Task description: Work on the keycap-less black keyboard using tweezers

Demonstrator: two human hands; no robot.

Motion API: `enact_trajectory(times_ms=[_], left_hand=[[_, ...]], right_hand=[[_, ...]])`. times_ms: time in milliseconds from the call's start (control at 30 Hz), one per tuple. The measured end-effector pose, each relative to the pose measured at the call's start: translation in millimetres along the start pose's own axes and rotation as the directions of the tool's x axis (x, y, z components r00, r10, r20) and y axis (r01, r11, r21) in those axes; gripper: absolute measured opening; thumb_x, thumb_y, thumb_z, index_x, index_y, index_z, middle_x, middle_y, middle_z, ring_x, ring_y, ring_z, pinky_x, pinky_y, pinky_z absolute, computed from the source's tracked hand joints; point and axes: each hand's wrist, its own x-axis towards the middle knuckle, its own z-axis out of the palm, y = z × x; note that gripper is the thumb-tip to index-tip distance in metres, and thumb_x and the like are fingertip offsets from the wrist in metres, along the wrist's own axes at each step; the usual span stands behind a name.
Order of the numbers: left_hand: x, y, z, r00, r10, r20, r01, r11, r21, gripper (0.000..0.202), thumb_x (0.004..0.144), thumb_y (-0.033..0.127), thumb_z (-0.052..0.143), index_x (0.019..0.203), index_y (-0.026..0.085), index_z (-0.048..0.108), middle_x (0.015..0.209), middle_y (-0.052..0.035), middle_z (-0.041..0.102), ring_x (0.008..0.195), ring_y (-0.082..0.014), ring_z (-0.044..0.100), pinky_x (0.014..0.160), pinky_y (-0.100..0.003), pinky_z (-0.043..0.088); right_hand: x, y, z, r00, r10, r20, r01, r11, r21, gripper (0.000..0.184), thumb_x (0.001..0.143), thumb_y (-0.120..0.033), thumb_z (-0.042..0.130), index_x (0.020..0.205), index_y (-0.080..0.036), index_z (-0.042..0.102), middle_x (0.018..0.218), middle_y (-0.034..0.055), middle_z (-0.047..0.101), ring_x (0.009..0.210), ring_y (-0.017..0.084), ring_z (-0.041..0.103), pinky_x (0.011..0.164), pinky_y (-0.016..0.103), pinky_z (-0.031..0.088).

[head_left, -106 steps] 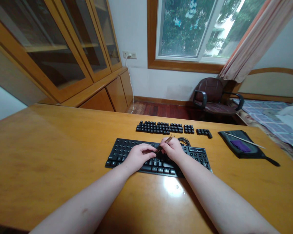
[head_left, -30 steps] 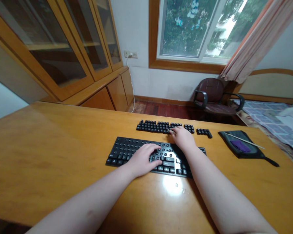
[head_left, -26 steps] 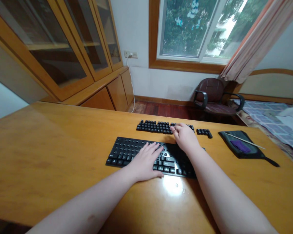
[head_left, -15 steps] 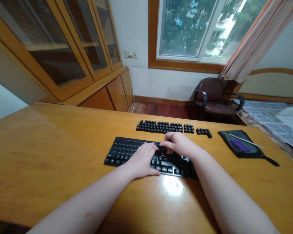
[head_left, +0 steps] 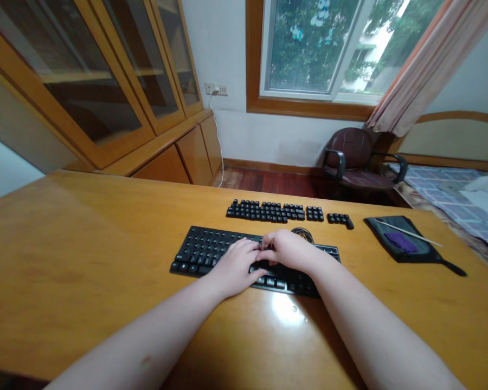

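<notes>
A black keyboard (head_left: 201,252) lies on the wooden desk (head_left: 85,249) in front of me. My left hand (head_left: 236,265) rests on its middle keys, fingers lightly bent and apart. Touching those fingertips, my right hand (head_left: 288,250) is curled downward over the keys, fingers pressed together; what they pinch is hidden. Beyond the keyboard, loose black keycaps (head_left: 264,211) are laid out in rows, with two smaller groups (head_left: 339,219) to their right. A dark coiled cable (head_left: 303,233) peeks out behind my right hand.
A black tray with a handle (head_left: 380,230) lies at the right, holding a purple cloth (head_left: 400,242) and a thin stick (head_left: 409,233). Behind the desk are a glass-door cabinet (head_left: 106,81), a brown armchair (head_left: 350,157), a window and a bed.
My right hand reached to the loose keycap rows, then came back to the keyboard carrying a small dark piece, and now presses down beside my left fingertips. The keyboard shifted slightly left.
</notes>
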Motion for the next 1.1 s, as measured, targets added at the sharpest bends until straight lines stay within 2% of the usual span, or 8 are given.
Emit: enact_trajectory(times_ms=[100,200,367,533,733,967,1033,1100], left_hand=[[3,2,2.8,0.999,0.048,0.006,-0.048,0.998,-0.034,0.014,0.078,0.032,0.06,0.084,0.02,0.064,0.093,-0.0044,0.062,0.097,-0.021,0.053,0.092,-0.038,0.041],[5,1,5.3,0.998,0.062,0.002,-0.062,0.996,-0.061,0.014,0.082,0.029,0.056,0.086,0.02,0.066,0.093,-0.0043,0.064,0.097,-0.0203,0.054,0.089,-0.036,0.041],[5,-5,8.9,0.999,-0.041,-0.007,0.041,0.999,-0.035,0.02,0.078,0.033,0.062,0.093,0.021,0.065,0.094,-0.0046,0.062,0.094,-0.0216,0.054,0.087,-0.037,0.043],[5,-7,10.4,0.998,-0.055,-0.011,0.054,0.998,-0.025,0.019,0.078,0.033,0.062,0.092,0.021,0.066,0.093,-0.0048,0.061,0.092,-0.0212,0.054,0.085,-0.035,0.044],[6,-6,10.8,0.999,-0.034,-0.017,0.034,0.999,0.008,0.016,0.079,0.031,0.061,0.089,0.021,0.068,0.089,-0.0043,0.062,0.089,-0.0206,0.054,0.083,-0.034,0.044],[5,-9,14.7,0.999,-0.021,-0.047,0.02,1.0,-0.006,0.017,0.08,0.032,0.06,0.09,0.023,0.069,0.09,-0.0044,0.063,0.09,-0.0207,0.055,0.084,-0.035,0.044],[5,-7,12.9,0.998,-0.022,-0.054,0.019,0.999,-0.05,0.017,0.08,0.032,0.059,0.091,0.023,0.069,0.092,-0.004,0.065,0.091,-0.0206,0.056,0.085,-0.035,0.044],[6,-4,10.4,0.996,-0.047,-0.072,0.036,0.989,-0.143,0.018,0.083,0.03,0.055,0.095,0.023,0.068,0.095,-0.0032,0.066,0.092,-0.0191,0.057,0.087,-0.034,0.044]], right_hand=[[-2,2,-6,0.995,-0.07,0.069,0.071,0.997,-0.011,0.019,0.068,-0.037,0.07,0.073,-0.018,0.068,0.064,-0.0004,0.066,0.059,0.013,0.057,0.055,0.021,0.039],[0,8,-10,0.984,-0.141,0.109,0.14,0.99,0.016,0.021,0.067,-0.039,0.071,0.077,-0.02,0.071,0.07,-0.0007,0.068,0.064,0.014,0.059,0.059,0.021,0.039],[8,17,2,0.964,-0.256,-0.066,0.25,0.964,-0.089,0.023,0.083,-0.038,0.056,0.078,-0.021,0.071,0.068,0.0007,0.066,0.064,0.013,0.058,0.059,0.021,0.038],[11,23,17,0.928,-0.332,-0.167,0.285,0.925,-0.252,0.027,0.086,-0.037,0.052,0.074,-0.018,0.067,0.065,0.0026,0.064,0.062,0.013,0.056,0.058,0.022,0.035],[11,28,23,0.919,-0.339,-0.201,0.279,0.92,-0.277,0.028,0.087,-0.037,0.05,0.073,-0.018,0.065,0.065,0.0028,0.064,0.063,0.014,0.055,0.059,0.022,0.035],[10,27,25,0.915,-0.33,-0.231,0.282,0.934,-0.218,0.027,0.087,-0.035,0.051,0.073,-0.018,0.066,0.064,0.0026,0.064,0.061,0.013,0.055,0.058,0.022,0.036],[9,26,24,0.911,-0.305,-0.278,0.265,0.949,-0.173,0.025,0.086,-0.033,0.052,0.07,-0.018,0.065,0.063,0.0025,0.064,0.061,0.013,0.055,0.058,0.022,0.037],[9,25,21,0.904,-0.224,-0.365,0.215,0.974,-0.067,0.026,0.086,-0.032,0.051,0.068,-0.018,0.062,0.062,0.0019,0.064,0.059,0.013,0.056,0.059,0.023,0.039]])
